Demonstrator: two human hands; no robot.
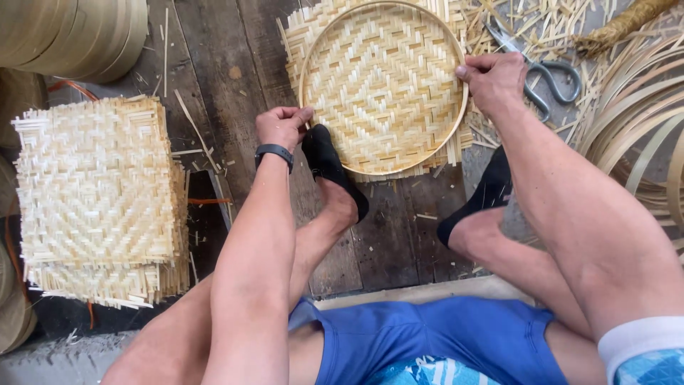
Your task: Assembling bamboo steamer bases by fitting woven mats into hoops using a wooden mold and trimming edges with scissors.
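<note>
A round bamboo hoop [308,60] lies on a square woven bamboo mat [381,89] spread on the dark wooden plank floor [235,78], straight ahead of the seated person. The mat's frayed strip ends stick out past the hoop on every side.

The left hand [281,127] sits at the hoop's lower left edge, fingers curled in and pinching the rim and mat together; a black band [274,152] circles its wrist. The right hand [493,80] grips the opposite, right edge of the hoop, thumb laid along the rim and fingers folded over it. Both hands are closed narrowly on the work rather than spread.

Two feet in black socks rest on the planks: the left foot [333,167] has its toes touching the hoop's lower left rim, just beside the left hand; the right foot [477,199] lies near the mat's lower right corner.

A pair of grey-handled scissors [541,78] lies just beyond the right hand among loose bamboo offcuts. Coils of thin bamboo strips [641,121] fill the right edge. To the left, well apart, stands a stack of woven mats [100,199]. Stacked round rims [71,32] show at the top left corner. No packages, labels or signs are visible.
</note>
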